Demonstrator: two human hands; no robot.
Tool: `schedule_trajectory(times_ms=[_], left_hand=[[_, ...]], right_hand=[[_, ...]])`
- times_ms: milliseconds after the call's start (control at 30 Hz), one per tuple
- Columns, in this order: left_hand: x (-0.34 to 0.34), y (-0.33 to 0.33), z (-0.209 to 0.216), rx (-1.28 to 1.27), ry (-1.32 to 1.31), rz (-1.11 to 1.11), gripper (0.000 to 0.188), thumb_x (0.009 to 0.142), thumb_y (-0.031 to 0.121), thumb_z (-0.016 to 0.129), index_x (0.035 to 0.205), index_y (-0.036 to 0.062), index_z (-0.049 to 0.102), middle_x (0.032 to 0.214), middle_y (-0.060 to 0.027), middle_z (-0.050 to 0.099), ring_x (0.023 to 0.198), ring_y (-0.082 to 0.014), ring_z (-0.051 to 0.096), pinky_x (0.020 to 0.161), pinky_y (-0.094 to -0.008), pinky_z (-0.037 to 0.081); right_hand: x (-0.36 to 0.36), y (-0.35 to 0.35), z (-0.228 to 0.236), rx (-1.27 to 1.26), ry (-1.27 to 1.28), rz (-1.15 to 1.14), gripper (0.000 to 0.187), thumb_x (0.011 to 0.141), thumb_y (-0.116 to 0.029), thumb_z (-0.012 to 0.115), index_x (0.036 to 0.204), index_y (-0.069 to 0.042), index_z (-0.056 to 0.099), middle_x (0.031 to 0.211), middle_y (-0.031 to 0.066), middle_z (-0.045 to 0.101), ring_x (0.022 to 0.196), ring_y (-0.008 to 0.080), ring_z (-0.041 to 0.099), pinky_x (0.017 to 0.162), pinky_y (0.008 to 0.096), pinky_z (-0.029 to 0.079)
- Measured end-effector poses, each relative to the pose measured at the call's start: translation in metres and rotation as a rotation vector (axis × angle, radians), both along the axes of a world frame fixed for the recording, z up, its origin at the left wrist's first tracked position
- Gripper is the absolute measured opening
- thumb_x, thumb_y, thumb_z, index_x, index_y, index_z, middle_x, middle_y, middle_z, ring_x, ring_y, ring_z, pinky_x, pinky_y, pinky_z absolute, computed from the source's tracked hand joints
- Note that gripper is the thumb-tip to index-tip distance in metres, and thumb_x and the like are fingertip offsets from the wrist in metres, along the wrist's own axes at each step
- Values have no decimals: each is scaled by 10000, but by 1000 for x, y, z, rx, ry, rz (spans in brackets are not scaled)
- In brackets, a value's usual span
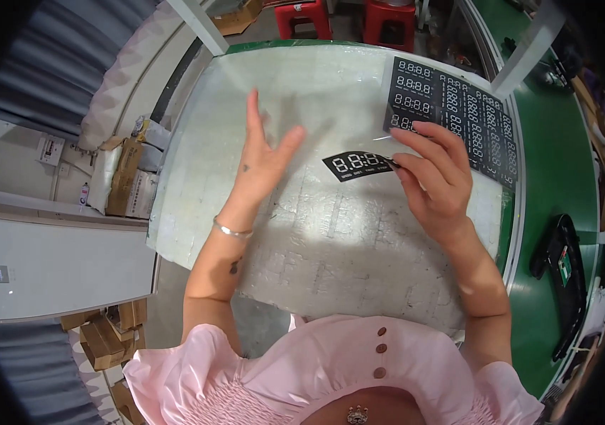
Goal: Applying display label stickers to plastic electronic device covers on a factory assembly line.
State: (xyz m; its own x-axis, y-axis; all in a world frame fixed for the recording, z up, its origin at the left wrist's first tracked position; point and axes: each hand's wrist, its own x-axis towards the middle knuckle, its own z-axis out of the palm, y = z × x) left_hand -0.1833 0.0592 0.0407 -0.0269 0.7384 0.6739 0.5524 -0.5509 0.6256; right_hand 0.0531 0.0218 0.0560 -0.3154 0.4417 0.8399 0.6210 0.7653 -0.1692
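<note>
Pinches a small black digit panel [357, 166] over the table [338, 85] by its right end with the right hand [440, 183], near a larger black sheet [474, 113]; holds the left hand [262, 157] spread wide and empty.

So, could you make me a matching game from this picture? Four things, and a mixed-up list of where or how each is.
1. left hand
2. small black label
3. large black sheet
4. red stools

A. pinched at its right end by the right hand
B. beyond the table's far edge
C. empty and spread open
D. lying at the table's far right

Pairs: 1-C, 2-A, 3-D, 4-B
</note>
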Motion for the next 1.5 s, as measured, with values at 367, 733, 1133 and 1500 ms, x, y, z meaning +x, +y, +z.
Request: schedule_trajectory(times_ms=[367,733,1133,1500], left_hand=[[-95,105,-9,-701,-713,-535,514,907,70,579,1386,74,393,929,-17,652,730,-47,591,625,-164,480],[-196,148,-103,-267,645,463,674,770,56,696,1379,115,413,1282,-186,505,1151,-316,515,917,-403,435],[69,42,-31,-195,374,-657,536,865,290,688,1268,-16,510,1249,-213,547,1095,-330,569,864,-399,508],[136,-8,-69,-116,610,-886,419,821,168,684,1190,-3,580,1291,-238,498,1153,-376,506,942,-415,457]], right_hand=[[27,-32,-1,-192,260,76,179,643,10,719,785,-18,612,1172,115,611,1018,327,570,853,378,487],[105,-31,-85,-898,1274,116,79,896,-78,614,896,-2,635,1062,57,615,890,85,558,776,238,461],[121,-8,-114,-965,1624,379,96,908,-203,634,963,-124,631,933,-65,601,888,43,533,769,239,451],[302,72,-44,-597,1396,75,679,824,-322,683,1377,-139,335,995,21,519,748,119,541,555,258,451]])
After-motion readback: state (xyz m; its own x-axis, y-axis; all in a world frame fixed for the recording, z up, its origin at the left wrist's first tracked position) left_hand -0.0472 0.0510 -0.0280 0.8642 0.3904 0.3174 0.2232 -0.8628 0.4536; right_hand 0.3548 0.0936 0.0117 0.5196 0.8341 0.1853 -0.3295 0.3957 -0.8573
